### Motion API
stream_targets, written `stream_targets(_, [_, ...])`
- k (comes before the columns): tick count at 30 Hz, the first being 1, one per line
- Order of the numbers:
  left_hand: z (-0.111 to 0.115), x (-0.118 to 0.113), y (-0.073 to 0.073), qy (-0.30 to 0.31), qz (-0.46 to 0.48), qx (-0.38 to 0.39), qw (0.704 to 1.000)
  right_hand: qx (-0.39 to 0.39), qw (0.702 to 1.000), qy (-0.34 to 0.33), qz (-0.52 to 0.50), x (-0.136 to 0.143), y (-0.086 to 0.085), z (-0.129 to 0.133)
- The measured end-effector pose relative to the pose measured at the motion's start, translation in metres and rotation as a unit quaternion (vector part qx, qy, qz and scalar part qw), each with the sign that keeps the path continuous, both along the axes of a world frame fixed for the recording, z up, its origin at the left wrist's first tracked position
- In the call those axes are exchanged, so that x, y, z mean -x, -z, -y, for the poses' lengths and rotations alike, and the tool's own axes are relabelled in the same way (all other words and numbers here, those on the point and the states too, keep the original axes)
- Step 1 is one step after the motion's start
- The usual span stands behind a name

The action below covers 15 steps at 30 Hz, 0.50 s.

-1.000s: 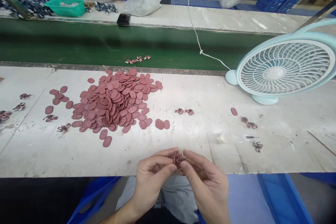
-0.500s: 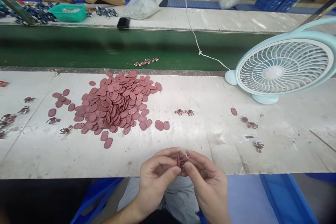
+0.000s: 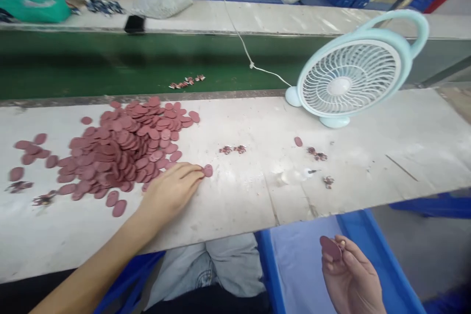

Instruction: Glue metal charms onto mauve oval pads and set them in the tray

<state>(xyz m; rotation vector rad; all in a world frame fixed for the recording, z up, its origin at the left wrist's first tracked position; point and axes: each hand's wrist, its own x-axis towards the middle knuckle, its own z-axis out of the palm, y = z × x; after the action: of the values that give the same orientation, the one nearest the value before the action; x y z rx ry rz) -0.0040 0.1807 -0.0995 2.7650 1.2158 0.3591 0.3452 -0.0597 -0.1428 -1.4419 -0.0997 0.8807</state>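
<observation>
Head camera: fan [image 3: 349, 78] beyond; disc pile [image 3: 119, 149] beside left hand [image 3: 171, 194], grip unclear; right hand [image 3: 352, 274] pinches disc [image 3: 330, 248].

Left forearm [image 3: 106, 254] runs diagonally from the lower left corner up to left of center. Left hand [image 3: 172, 191] is palm down, back of hand up, fingers close together and reaching right, thumb hidden. Wrist looks roughly in line with forearm. Right hand [image 3: 349, 267] is at lower right, apart from the left, fingers up, palm partly visible, thumb and fingers pinched, lower fingers curled. Right forearm out of frame.
</observation>
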Motion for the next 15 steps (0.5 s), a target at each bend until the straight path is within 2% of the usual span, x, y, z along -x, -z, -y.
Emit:
stream_targets(4, [0.004, -0.001, -0.008, -0.025, -0.005, -0.026, 0.999, 0.072, 0.986, 0.026, 0.151, -0.037, 0.037, 0.030])
stream_targets(6, [0.008, -0.001, -0.016, -0.060, 0.048, -0.005, 0.997, 0.124, 0.975, 0.019, 0.186, -0.053, 0.063, 0.034])
stream_targets(9, [0.019, -0.001, -0.026, -0.087, 0.174, 0.101, 0.976, 0.196, 0.952, -0.047, 0.232, -0.071, 0.103, 0.024])
stream_targets(11, [0.028, -0.001, -0.026, -0.085, 0.232, 0.160, 0.956, 0.243, 0.927, -0.102, 0.267, -0.079, 0.124, 0.010])
stream_targets(15, [0.044, 0.003, -0.016, -0.106, 0.291, 0.223, 0.924, 0.327, 0.864, -0.182, 0.336, -0.087, 0.148, -0.013])
